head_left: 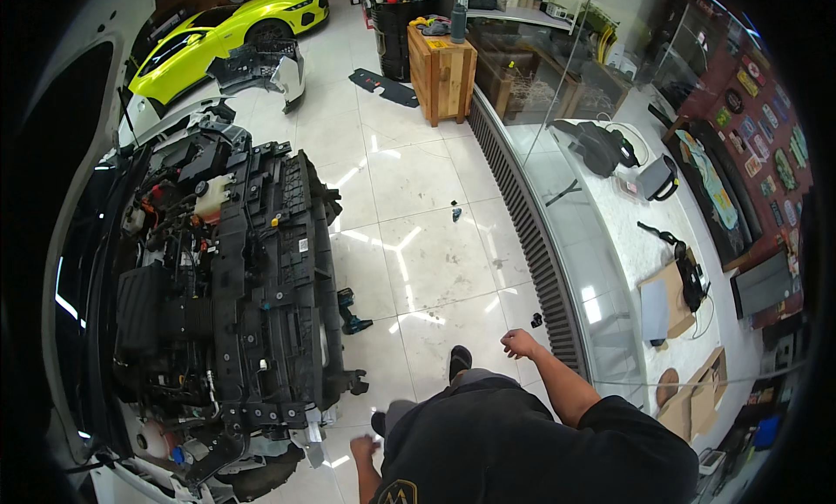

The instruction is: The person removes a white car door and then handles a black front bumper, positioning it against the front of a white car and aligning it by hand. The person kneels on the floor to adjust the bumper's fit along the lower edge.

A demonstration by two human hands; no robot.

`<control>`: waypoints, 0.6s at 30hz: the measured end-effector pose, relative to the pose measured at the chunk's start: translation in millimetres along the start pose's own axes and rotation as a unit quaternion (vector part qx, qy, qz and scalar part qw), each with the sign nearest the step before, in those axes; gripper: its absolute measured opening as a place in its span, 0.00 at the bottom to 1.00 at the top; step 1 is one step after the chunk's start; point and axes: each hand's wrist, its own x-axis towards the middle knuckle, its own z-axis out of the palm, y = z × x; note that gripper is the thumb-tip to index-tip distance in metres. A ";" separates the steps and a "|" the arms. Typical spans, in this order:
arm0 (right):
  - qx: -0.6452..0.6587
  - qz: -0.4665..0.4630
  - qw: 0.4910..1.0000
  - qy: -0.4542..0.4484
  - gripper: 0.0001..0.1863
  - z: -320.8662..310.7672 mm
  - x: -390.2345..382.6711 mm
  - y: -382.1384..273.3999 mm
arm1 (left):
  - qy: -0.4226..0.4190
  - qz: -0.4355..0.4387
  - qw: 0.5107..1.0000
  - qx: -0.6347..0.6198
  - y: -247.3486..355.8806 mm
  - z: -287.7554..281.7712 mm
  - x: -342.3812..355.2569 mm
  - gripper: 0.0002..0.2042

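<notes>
Since both hands are away from the car, neither one appears to touch any part of it. The left hand (366,447), at the near left, is closest to the uncovered front end (261,273), which fills the left side; this hand is blurred, so I cannot tell if its fingers are together or apart. The right hand (520,344) is held out to the right, with its fingers bent toward the palm; whether they close on something small, I cannot tell. Near it, on the floor, lies a small black object (536,319) (its kind is not clear to me).

A black and blue cordless drill (353,323) lies just beside the front end, to the left of the right shoe (459,359). A careless step could kick it or cause a stumble, because it rests at foot level. Farther away, a small blue and black item (456,214) could slip under a sole on the shiny tiles (396,186). The projecting bracket (358,382) could catch the trousers, if the leg passes too closely.
</notes>
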 end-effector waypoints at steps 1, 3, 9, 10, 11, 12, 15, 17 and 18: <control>-0.007 0.004 1.000 -0.005 0.17 -13.3 8.5 -0.8 | 0.020 0.049 0.999 0.008 12.2 -25.9 31.6 0.18; -0.021 0.025 0.999 0.002 0.16 -45.9 21.2 12.1 | 0.087 -0.122 0.896 -0.418 69.1 -94.9 79.0 0.19; 0.070 0.066 0.995 0.009 0.14 -81.4 74.5 28.4 | 0.031 -0.131 0.784 -0.606 110.4 -239.9 129.9 0.15; 0.090 0.077 0.993 0.017 0.13 -87.3 81.6 35.6 | -0.001 -0.167 0.772 -0.613 118.7 -247.9 138.5 0.14; 0.090 0.094 0.991 0.014 0.13 -90.3 87.0 42.4 | -0.037 -0.204 0.759 -0.617 130.1 -269.0 138.7 0.13; 0.076 0.096 0.992 -0.001 0.13 -88.4 93.9 38.0 | -0.063 -0.248 0.741 -0.621 133.5 -282.0 135.0 0.14; 0.008 0.115 0.993 -0.039 0.15 -85.9 107.2 12.4 | -0.135 -0.322 0.718 -0.602 90.8 -220.0 154.1 0.17; -0.022 0.084 0.990 -0.109 0.14 -69.4 122.5 -19.2 | -0.195 -0.406 0.691 -0.565 17.9 -154.5 132.9 0.19; -0.043 0.081 0.991 -0.095 0.14 -91.8 125.9 -27.1 | -0.211 -0.395 0.744 -0.495 39.2 -155.6 158.7 0.19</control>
